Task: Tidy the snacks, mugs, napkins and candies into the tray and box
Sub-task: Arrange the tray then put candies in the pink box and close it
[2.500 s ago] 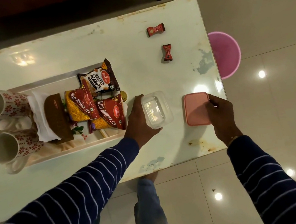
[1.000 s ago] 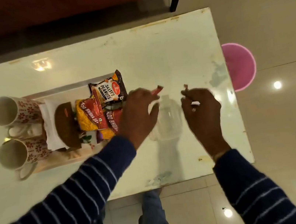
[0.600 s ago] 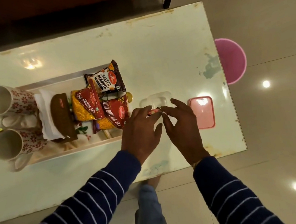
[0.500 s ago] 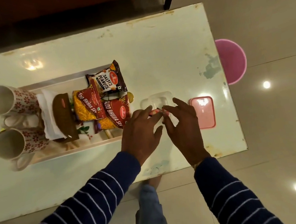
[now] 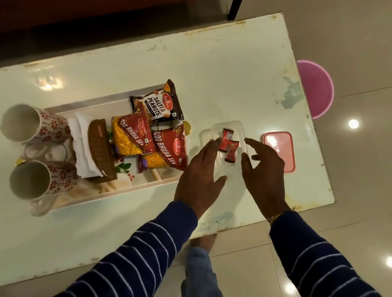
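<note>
A clear plastic box (image 5: 207,135) sits on the white table, holding two red-wrapped candies (image 5: 227,144). My left hand (image 5: 200,177) hovers at the box's left side with fingers spread, holding nothing. My right hand (image 5: 262,171) is at its right side, fingers apart and empty. The pink lid (image 5: 282,150) lies just right of the box. On the left, the white tray (image 5: 109,194) holds two patterned mugs (image 5: 32,125), white napkins (image 5: 80,146), a brown napkin holder (image 5: 100,148) and three snack packets (image 5: 151,134).
The table's right edge (image 5: 309,109) is close to the pink lid. A pink bin (image 5: 319,87) stands on the tiled floor beyond it. A dark red sofa (image 5: 89,1) runs behind the table. My leg (image 5: 201,283) is below the near edge.
Both hands picked up the two candies from the far table, brought them together over the clear box and let go. The candies now lie in the box and the hands have drawn apart.
</note>
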Motion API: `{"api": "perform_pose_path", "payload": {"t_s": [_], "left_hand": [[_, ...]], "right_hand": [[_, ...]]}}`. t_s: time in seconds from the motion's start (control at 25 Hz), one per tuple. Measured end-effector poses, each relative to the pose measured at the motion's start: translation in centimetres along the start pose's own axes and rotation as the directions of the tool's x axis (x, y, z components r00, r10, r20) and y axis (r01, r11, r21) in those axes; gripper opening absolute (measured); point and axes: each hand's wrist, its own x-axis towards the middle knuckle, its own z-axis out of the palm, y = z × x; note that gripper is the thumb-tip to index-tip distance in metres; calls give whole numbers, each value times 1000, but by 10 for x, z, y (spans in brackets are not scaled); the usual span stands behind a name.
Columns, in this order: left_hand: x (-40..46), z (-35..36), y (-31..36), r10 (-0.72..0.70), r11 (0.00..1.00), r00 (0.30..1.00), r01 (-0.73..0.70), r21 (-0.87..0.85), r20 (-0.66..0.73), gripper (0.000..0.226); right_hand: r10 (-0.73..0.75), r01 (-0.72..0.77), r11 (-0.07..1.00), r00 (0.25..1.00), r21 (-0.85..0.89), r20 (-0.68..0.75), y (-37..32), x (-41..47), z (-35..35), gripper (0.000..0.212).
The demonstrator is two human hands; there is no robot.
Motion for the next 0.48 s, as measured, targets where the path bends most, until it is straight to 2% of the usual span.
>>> {"api": "perform_pose_path", "payload": {"t_s": [0.16, 0.24, 0.32, 0.4, 0.48], "left_hand": [[-27, -23, -14, 61, 995, 996, -66, -81, -59, 75], [-46, -47, -34, 39, 992, 993, -52, -113, -114, 67], [-66, -75, -61, -10, 989, 982, -18, -145, -191, 61], [-88, -110, -90, -1, 993, 945, -38, -115, -327, 55], [-112, -149, -127, 64, 998, 863, -63, 19, -501, 44]], "right_hand": [[-87, 84, 989, 996, -120, -23, -13, -11, 0, 38], [-185, 177, 974, 981, -141, -52, -33, -21, 9, 36], [-266, 262, 957, 964, -122, -16, -59, -33, 24, 37], [-315, 318, 941, 948, -117, 50, -85, -44, 46, 39], [-353, 361, 928, 932, -97, 84, -107, -49, 68, 41]]}}
